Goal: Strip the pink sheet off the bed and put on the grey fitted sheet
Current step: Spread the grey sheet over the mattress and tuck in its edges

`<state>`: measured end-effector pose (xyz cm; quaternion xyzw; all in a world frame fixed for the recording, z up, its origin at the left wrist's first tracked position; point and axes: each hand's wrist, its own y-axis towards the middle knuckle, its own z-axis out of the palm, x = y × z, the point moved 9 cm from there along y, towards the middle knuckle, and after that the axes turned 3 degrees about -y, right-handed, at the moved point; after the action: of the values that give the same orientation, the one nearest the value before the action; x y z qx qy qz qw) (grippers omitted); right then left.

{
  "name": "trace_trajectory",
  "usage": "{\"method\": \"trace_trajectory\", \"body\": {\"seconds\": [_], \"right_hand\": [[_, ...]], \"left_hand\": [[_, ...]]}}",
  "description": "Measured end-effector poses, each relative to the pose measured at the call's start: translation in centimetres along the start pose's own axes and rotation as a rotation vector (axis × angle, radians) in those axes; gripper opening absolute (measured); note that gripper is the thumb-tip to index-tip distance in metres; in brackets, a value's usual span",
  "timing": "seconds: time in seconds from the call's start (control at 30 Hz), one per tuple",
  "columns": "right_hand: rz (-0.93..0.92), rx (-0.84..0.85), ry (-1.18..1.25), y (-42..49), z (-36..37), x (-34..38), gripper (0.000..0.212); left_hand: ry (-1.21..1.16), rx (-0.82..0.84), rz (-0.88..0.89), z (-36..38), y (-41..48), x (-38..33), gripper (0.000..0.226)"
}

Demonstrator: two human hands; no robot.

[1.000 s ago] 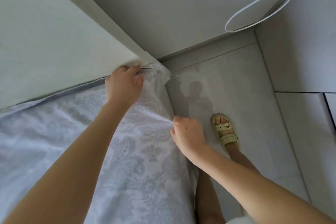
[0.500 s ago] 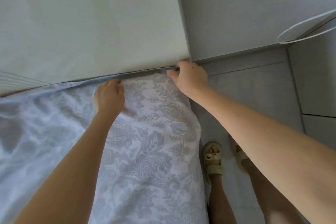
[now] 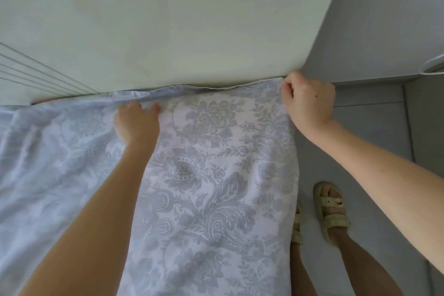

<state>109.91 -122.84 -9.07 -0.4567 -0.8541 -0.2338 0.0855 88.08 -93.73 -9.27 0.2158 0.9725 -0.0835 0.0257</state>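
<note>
Curling round the patterned sheet (image 3: 211, 175), right hand (image 3: 310, 103) grips its corner.

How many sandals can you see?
2. One sandal stands in full view on the floor; the other sandal is half hidden behind the patterned sheet edge.

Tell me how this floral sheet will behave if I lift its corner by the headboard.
Probably floppy: the floral sheet lies in soft wrinkles and folds near the left hand. Likely light for its size, since the right hand gathers its corner in a small grip. It may trail and sag rather than lift stiffly, as its right side drapes downward.
</note>
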Motion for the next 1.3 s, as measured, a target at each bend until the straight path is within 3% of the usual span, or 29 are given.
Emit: {"method": "trace_trajectory", "body": {"seconds": [0.1,0.27,0.4,0.5,0.57,0.73,0.83,0.9,1.0,1.07,1.1,1.17,1.23,1.3], "right_hand": [[0.006,0.194,-0.030,-0.3,1.3,0.2,0.016],[0.226,0.548,-0.040,-3.0,3.1,0.0,0.045],[0.246,0.674,0.095,-4.7,3.9,0.6,0.047],[0.150,0.695,-0.056,-4.5,3.8,1.2,0.043],[0.074,0.728,-0.139,-4.3,3.8,1.7,0.042],[-0.076,0.718,-0.240,-2.7,2.8,2.5,0.040],[-0.024,0.507,-0.137,-1.6,0.6,1.6,0.039],[0.061,0.441,-0.139,-1.3,0.9,0.5,0.028],[0.172,0.681,-0.232,-2.4,4.8,-0.4,0.022],[0.230,0.745,-0.189,-3.0,5.9,-0.3,0.024],[0.228,0.707,-0.184,-2.9,5.5,-0.1,0.024],[0.181,0.475,-0.118,-2.2,3.1,0.8,0.023],[0.084,0.250,0.047,-1.5,0.3,2.6,0.020],[-0.050,0.224,0.114,-1.1,0.5,4.6,0.018]], "left_hand": [[-0.022,0.139,-0.261,0.7,1.7,4.1,0.065],[-0.114,0.255,-0.400,1.8,2.9,7.0,0.066],[0.001,0.313,-0.340,1.8,3.8,6.0,0.028],[-0.064,0.351,-0.450,2.7,4.0,7.0,0.029],[-0.193,0.335,-0.474,3.3,4.4,7.9,0.032],[-0.788,0.015,-0.636,1.4,5.2,10.2,0.033],[-0.916,-0.138,-0.527,-0.6,6.0,9.4,0.035],[-0.906,-0.114,-0.470,-0.4,5.9,8.4,0.029],[-0.709,0.027,-0.405,1.5,6.0,6.8,0.024],[-0.422,0.070,-0.258,1.4,5.8,4.3,0.025],[-0.279,0.038,-0.147,0.9,5.5,2.6,0.023],[-0.100,-0.061,0.079,-0.3,4.2,-0.5,0.024],[-0.090,-0.094,0.264,-0.3,2.6,-2.1,0.025],[-0.115,-0.027,0.361,0.9,1.7,-2.7,0.027]]}}
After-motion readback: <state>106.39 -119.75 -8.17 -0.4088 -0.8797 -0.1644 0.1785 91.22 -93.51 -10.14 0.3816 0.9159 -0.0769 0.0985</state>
